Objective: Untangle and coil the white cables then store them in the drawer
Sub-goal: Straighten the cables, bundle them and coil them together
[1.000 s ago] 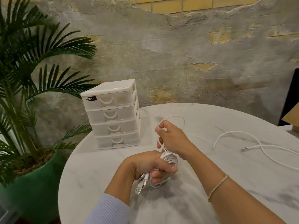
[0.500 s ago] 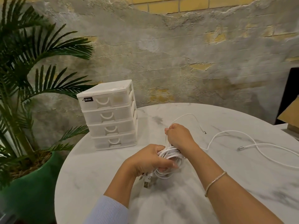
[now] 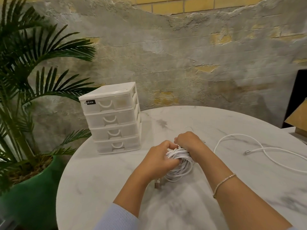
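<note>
White four-drawer plastic organiser (image 3: 113, 120) stands far left on the round marble bench (image 3: 99, 176), drawers closed. Left hand (image 3: 162, 159) clutches the coiled white cable bundle (image 3: 180, 165) mid-bench; right hand (image 3: 187, 140) pinches its top. Another loose white cable (image 3: 265, 150) sprawls right.

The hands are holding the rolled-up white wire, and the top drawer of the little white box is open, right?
Not quite. The head view shows all four drawers of the little white box closed. Both the left hand and right hand do hold the rolled-up white wire.
</note>
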Available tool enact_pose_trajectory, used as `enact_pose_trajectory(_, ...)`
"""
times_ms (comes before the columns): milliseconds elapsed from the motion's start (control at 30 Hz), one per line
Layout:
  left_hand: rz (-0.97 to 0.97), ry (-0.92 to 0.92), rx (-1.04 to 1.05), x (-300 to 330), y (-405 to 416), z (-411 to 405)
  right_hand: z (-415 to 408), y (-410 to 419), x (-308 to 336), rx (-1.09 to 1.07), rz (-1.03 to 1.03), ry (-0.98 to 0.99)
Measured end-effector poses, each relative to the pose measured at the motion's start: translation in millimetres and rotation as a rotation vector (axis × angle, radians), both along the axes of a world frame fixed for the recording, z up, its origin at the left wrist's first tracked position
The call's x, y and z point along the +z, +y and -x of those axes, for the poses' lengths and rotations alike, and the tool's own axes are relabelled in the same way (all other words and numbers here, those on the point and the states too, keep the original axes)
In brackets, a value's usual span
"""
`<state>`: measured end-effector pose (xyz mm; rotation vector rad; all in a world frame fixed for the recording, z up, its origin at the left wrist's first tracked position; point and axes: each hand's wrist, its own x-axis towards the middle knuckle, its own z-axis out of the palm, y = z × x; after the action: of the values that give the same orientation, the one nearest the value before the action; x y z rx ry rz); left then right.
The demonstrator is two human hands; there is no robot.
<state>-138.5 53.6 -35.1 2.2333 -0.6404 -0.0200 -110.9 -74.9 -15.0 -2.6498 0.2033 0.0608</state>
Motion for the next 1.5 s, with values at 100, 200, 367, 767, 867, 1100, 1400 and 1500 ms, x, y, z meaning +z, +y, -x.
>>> enact_pose_trajectory(100, -0.018, -0.043, -0.003, 0, -2, 0, 4, 1, 1, -0.061, -0.144, 0.001)
enact_pose_trajectory(200, -0.023, -0.047, -0.005, -1, -3, 0, 5, 1, -4, -0.189, -0.588, -0.031)
enact_pose_trajectory(367, 0.107, 0.083, 0.149, -2, 4, -9, 5, -6, -6, -0.202, -0.611, -0.296)
enact_pose_trajectory(767, 0.603, 0.445, 0.379, -1, 16, -20, 22, 11, 1, 0.225, -0.320, -0.439)
enact_pose_trajectory(867, 0.634, 0.461, 0.327, 0, 16, -21, 18, 7, -2, 0.158, -0.324, -0.496)
enact_pose_trajectory(1100, 0.556, 0.438, 0.246, 2, 19, -19, 16, -6, 3, 0.141, -0.235, -0.477)
enact_pose_trajectory(1400, 0.490, 0.435, 0.151, 4, 19, -15, 11, -9, -7, 0.105, -0.318, -0.425)
enact_pose_trajectory(1500, 0.566, 0.473, 0.189, 3, 18, -17, 12, -11, -5, 0.123, -0.272, -0.412)
